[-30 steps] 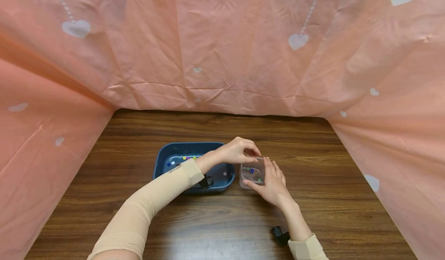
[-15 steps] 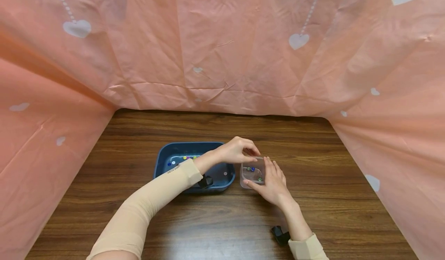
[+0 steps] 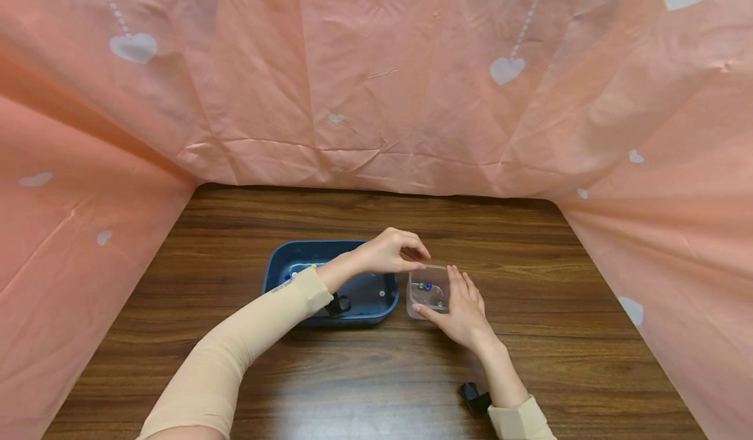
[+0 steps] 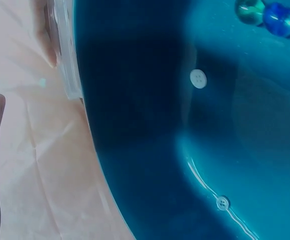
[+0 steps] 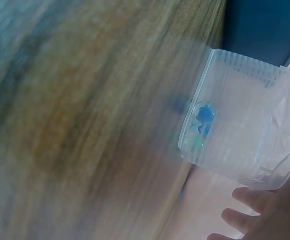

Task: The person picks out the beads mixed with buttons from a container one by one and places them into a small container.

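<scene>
My right hand [image 3: 465,312] holds a small clear plastic box [image 5: 245,115] on the table, thumb at the near corner and fingers along its right side. Glass marbles, a blue one [image 3: 428,286] and green ones, lie on the box's floor. Beside the box's left rim, above the right end of a blue basin [image 3: 373,317], hovers my left hand [image 3: 390,250]. Its fingers are loosely bent with nothing visible between them. Inside the basin the left wrist view shows a white button [image 4: 198,78], a small clear button [image 4: 222,202], a green marble [image 4: 249,11] and a blue marble [image 4: 280,20].
The wooden table [image 3: 518,257] carries the basin with the box close to its right. A pink curtain [image 3: 376,87] with white hearts encloses the back and both sides. Black wrist mounts sit under the left wrist [image 3: 338,305] and right wrist [image 3: 473,397]. My left forearm covers part of the basin.
My left hand has drawn back a little to the left, from over the box's rim toward the basin. The right hand and the box stay put; marbles inside shifted slightly.
</scene>
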### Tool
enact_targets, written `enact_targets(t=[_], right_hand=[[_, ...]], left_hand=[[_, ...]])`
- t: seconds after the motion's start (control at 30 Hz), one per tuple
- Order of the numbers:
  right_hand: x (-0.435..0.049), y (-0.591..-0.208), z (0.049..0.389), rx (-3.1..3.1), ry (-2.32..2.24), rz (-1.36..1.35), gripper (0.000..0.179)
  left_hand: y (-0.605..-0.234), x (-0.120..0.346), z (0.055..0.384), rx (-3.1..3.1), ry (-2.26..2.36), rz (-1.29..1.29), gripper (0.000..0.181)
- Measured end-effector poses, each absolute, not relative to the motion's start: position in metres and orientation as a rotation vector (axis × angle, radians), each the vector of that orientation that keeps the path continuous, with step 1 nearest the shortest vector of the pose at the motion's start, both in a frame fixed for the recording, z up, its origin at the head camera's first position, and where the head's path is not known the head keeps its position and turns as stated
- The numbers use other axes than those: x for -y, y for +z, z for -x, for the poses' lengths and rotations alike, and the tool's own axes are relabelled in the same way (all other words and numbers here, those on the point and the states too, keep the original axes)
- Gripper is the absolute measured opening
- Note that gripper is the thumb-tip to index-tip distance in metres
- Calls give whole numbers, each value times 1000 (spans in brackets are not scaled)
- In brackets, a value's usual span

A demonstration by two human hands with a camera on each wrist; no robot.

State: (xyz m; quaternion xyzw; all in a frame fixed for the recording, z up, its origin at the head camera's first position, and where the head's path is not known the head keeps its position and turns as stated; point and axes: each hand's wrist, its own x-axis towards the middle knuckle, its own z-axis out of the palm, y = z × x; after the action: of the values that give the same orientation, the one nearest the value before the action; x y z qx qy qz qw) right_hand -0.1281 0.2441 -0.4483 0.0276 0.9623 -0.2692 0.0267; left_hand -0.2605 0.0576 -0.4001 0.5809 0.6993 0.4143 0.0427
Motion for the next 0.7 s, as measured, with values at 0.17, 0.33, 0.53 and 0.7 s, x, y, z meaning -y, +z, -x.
enact_targets(t=[0.17, 0.33, 0.53, 0.7], right_hand=[[-244, -449, 128, -2979, -838, -86, 111], [-244, -450, 128, -2978, -841, -86, 110], [-244, -449, 127, -2987, -847, -78, 110], [-243, -449, 127, -2993, -840, -78, 109]], left_hand=[[-402, -48, 261, -2151, 1287, -1772, 14], [-405, -40, 264, -2168, 1279, -1772, 14], [-407, -32, 266, -2186, 1270, -1774, 14], [-407, -24, 268, -2193, 1266, -1764, 14]])
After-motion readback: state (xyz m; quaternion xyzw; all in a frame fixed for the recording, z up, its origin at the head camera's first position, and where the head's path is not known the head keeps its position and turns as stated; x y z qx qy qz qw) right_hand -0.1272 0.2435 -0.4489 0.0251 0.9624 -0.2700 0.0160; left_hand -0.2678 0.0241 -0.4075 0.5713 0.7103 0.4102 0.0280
